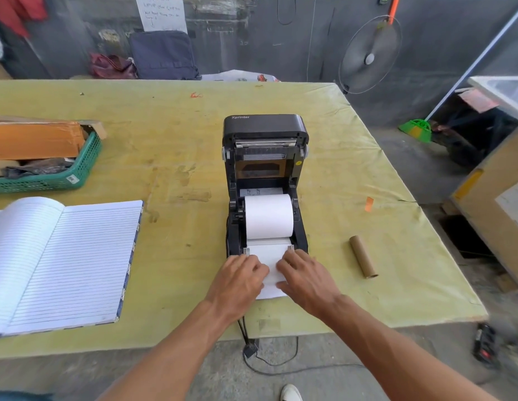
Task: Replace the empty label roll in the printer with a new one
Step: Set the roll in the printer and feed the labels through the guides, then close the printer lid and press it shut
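Printer (265, 180) stands open near the middle of the counter (176, 146), lid raised toward the far side. New roll (268, 217) sits in the bay, its long axis running left to right across the printer. Paper tail (270, 261) leads from the roll toward the near edge, passing between the two guides (290, 248) at the printer's mouth and out onto the counter.

Left hand (240, 282) lies on the left margin of the tail, right hand (305, 280) on the right margin. Fingers of both are loosely curled and pressed flat on the paper; whether any pinch its edge cannot be told. Both hands sit just near of the guides, equally close to them.

Empty core (363, 256) lies on the counter to the right, well apart from the printer.

Judgement: feeding and squaring of the tail is in hand; the lid is not yet closed. Skewed paper between the guides is the main risk.
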The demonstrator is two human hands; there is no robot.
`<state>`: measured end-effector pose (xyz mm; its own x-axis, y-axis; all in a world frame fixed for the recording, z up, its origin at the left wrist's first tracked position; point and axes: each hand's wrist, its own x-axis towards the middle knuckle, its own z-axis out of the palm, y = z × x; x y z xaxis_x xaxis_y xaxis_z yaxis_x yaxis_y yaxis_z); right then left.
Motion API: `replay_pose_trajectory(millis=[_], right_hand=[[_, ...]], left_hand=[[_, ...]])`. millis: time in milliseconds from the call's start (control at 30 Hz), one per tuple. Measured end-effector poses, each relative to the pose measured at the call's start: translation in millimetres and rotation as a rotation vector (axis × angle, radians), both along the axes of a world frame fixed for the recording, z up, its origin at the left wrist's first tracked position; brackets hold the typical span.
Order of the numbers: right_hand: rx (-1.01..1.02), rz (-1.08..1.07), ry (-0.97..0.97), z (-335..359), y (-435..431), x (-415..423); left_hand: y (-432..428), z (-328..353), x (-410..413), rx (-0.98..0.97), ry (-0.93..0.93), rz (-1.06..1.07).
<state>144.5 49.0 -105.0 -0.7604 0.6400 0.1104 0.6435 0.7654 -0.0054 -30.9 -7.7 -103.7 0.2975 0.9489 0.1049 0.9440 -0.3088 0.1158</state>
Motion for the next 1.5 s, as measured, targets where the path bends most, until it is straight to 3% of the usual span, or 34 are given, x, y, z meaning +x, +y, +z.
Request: replay_pose_trajectory(millis=[367,567,767,933,1167,1267,1400,1500], right_hand=[[-0.030,-0.176,-0.003,-6.9,-21.0,-3.8],[-0.162,-0.296,0.067,3.6,-19.4,-11.9],[-0.301,-0.359,0.044,26.1,3.3,-17.3],[-0.280,-0.417,0.190,41.9,27.6,-17.9],[-0.143,-0.596,0.665,101.7,98.0,-9.1],[-0.211,-0.671,0.841,128.0,126.8,-12.3],[-0.533,-0.674,0.905,151.3,155.1,-25.1],[-0.705,-0.584,0.867,149.2,161.1,-37.5]], left_hand=[[-13.9,-5.3,-2.3,0.107,0.061,-0.008],[-6.7,-3.5,-8.0,0.015,-0.084,-0.016],[13.3,12.5,-11.1,-0.021,-0.264,0.129],[48.5,46.7,-16.1,0.252,-0.548,0.298],[124.3,112.6,-27.4,0.559,-0.856,0.701],[149.9,132.4,-29.2,0.413,-0.913,0.837],[177.9,145.4,-25.1,0.138,-0.980,0.922],[180.5,139.5,-23.6,0.163,-1.009,0.969]])
